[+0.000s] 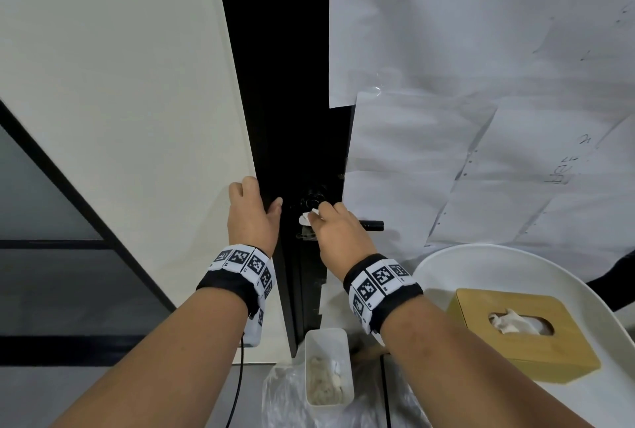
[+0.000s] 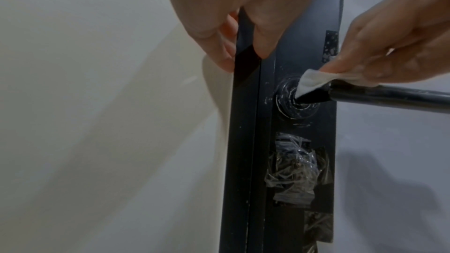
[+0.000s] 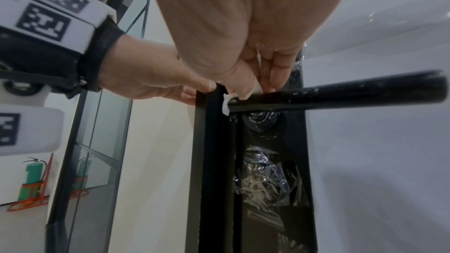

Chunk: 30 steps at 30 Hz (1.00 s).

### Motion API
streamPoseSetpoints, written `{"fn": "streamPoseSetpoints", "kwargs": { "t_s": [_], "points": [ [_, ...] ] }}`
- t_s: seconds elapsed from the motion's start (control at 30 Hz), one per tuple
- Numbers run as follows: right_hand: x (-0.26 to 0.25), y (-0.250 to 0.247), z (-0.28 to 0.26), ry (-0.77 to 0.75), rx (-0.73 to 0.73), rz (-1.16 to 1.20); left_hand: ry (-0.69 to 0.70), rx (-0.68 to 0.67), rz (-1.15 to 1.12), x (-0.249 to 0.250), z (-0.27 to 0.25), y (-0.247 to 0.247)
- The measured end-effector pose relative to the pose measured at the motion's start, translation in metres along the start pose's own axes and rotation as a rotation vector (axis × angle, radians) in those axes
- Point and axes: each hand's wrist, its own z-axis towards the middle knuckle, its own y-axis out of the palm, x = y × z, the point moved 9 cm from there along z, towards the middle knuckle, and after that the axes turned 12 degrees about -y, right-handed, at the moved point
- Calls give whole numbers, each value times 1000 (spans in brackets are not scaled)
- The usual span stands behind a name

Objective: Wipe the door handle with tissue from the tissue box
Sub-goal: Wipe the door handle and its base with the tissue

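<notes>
- My right hand (image 1: 338, 235) pinches a small folded white tissue (image 2: 314, 82) btw thumb and fingertips (image 2: 336, 66), and presses it on the black door handle (image 2: 389, 98), at the inner end where the lever meets its round base.
- In the left wrist view, one corner of the tissue hangs down past my fingertips and touches the round base (image 2: 289, 103); the rest is hidden under my fingers.
- The lever goes out to the right of my right hand, horizontal, and its free end (image 1: 374, 225) shows beyond my knuckles in the head view.
- My left hand (image 1: 252, 218) is just left of the right one, not touching it. Fingers are on the white wall side, thumb (image 1: 276, 204) on the dark side, so the hand grips the black door edge (image 2: 246, 141) btw them.
- Below my right hand, on the black lock plate (image 2: 306, 161), there is crumpled clear plastic film (image 3: 268, 180) stuck over the lower part.
- The wooden tissue box (image 1: 522, 335) is low and to the right of my right forearm, on a white round surface (image 1: 446, 266), w/ a tissue sticking up from its oval slot.
- Under my wrists, near the floor, stands a white rectangular bin (image 1: 328, 366) w/ crumpled pieces inside.
- White paper sheets (image 1: 481, 84) cover the door to the right of my right hand.
</notes>
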Motion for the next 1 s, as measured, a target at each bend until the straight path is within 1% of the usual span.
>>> {"fn": "streamPoseSetpoints", "kwargs": {
  "t_s": [0.13,0.2,0.27,0.37,0.43,0.5,0.57,0.67,0.83,0.9,0.93,1.0],
  "points": [
    [-7,3,1,-43,-22,1,-2,0,12,-1,0,-1],
    [2,2,-7,-25,-2,-36,-5,-4,14,-1,1,-1],
    [20,-2,-18,56,16,-53,-8,-10,12,-1,1,0],
    [50,-10,-33,221,33,-70,-9,-5,4,-1,0,1],
    [56,-14,-35,279,45,-74,-13,-1,1,-1,0,1],
    [46,-11,-30,262,57,-45,-21,2,1,-1,0,1],
    [29,-4,-22,194,56,1,-26,5,0,-1,0,0],
    [22,-5,-17,136,67,-18,-23,7,2,0,-1,0],
    [48,-8,-33,262,64,-79,-23,16,-12,1,-2,-2],
    [46,-8,-33,284,74,-37,-22,22,-28,0,-3,-3],
    [41,-5,-30,261,68,-9,-27,25,-48,0,-4,-4],
    [25,-2,-23,140,44,14,-48,29,-110,-1,-4,-6]
  ]
}}
